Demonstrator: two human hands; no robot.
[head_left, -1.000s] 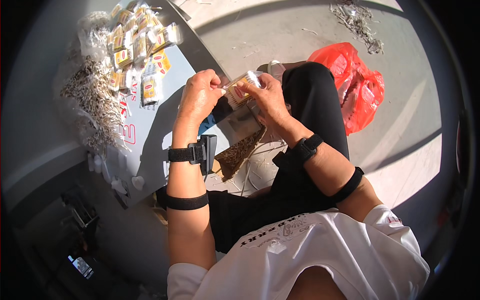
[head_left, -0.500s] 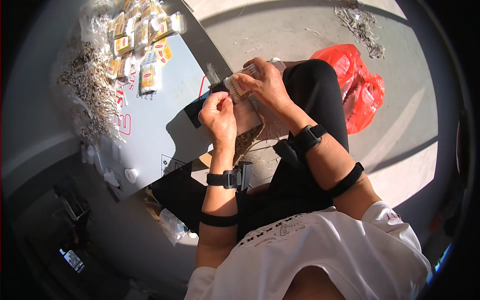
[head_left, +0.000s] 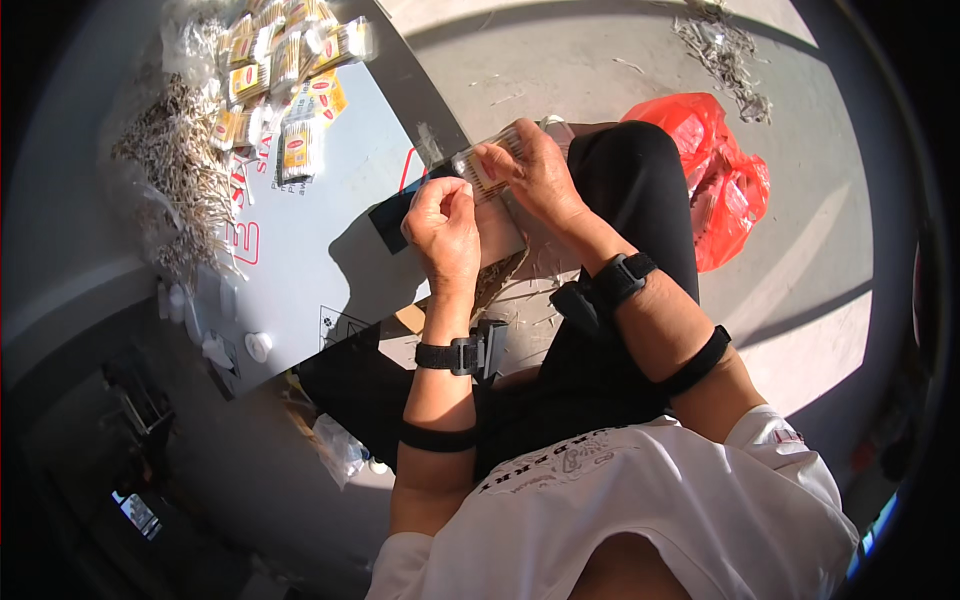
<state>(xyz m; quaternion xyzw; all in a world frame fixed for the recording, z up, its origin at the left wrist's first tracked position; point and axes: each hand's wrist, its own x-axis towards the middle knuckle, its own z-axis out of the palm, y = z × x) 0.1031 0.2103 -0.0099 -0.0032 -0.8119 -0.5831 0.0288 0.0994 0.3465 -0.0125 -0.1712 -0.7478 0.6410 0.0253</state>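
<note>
My right hand [head_left: 535,170] grips a small clear packet [head_left: 483,166] of thin pale sticks, held above my lap. My left hand [head_left: 443,228] is closed just below and left of it, its fingertips pinched together close to the packet's lower edge; I cannot tell if they touch it. Both wrists wear black straps. A flat grey board [head_left: 330,250] with red markings lies under my hands to the left.
At the board's far end lies a heap of yellow-and-red filled packets [head_left: 285,75] beside a pile of loose pale sticks [head_left: 175,170]. A red plastic bag [head_left: 715,170] sits on the concrete floor to my right. More stick scraps [head_left: 720,45] lie further away.
My left hand moved from beside the packet down toward my lap and came back up below it. My right hand kept hold of the packet throughout.
</note>
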